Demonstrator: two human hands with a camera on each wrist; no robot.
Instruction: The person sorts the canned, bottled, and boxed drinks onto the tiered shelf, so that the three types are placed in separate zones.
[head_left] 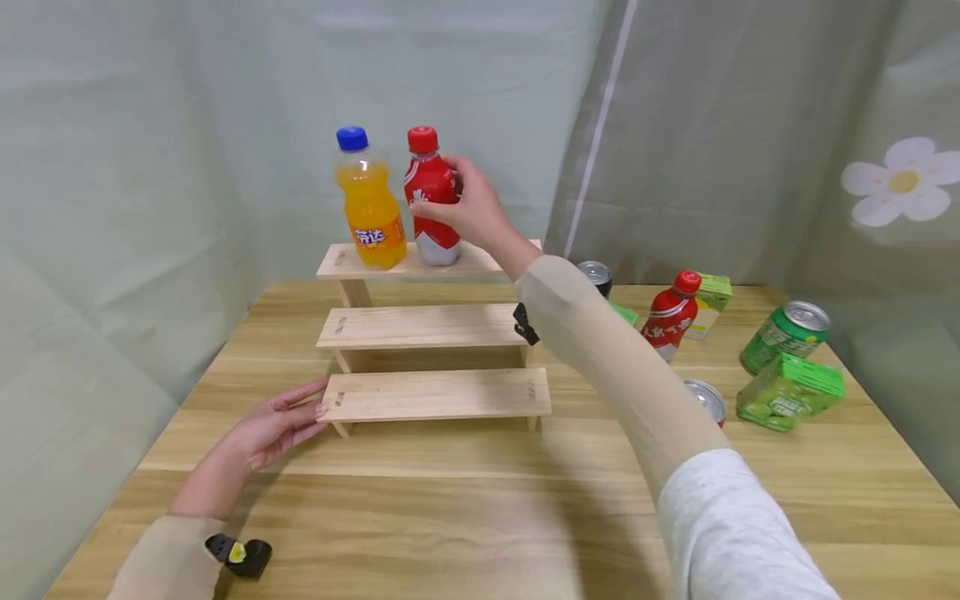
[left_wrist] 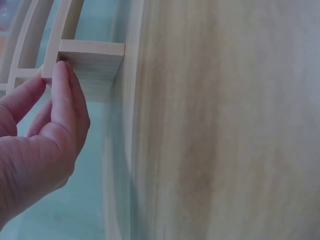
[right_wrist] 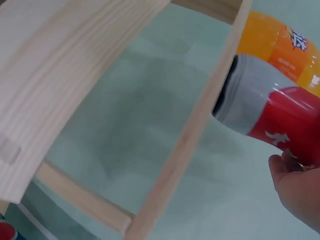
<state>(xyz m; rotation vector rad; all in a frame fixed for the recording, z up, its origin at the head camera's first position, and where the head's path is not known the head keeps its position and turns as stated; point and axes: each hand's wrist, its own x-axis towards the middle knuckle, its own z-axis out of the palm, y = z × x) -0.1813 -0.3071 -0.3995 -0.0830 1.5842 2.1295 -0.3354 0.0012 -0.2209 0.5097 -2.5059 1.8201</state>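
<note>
My right hand (head_left: 478,208) grips a red-capped bottle (head_left: 431,179) with a red label, upright at the top tier of a three-step wooden rack (head_left: 438,393). In the right wrist view the bottle's grey base (right_wrist: 245,95) is at the tier's edge; whether it fully rests there I cannot tell. Just left of it stands an orange soda bottle (head_left: 371,208) with a blue cap. At the rack's lowest tier, my left hand (head_left: 273,429) pinches the left end. The left wrist view shows the thumb and fingers (left_wrist: 61,95) on either side of that board.
Right of the rack on the wooden table (head_left: 450,517) are another red bottle (head_left: 670,317), a green can (head_left: 783,337), a green carton (head_left: 791,392), a yellow-green carton (head_left: 712,300), a dark can (head_left: 596,275) and a can (head_left: 707,400) partly behind my right arm. Curtains stand behind.
</note>
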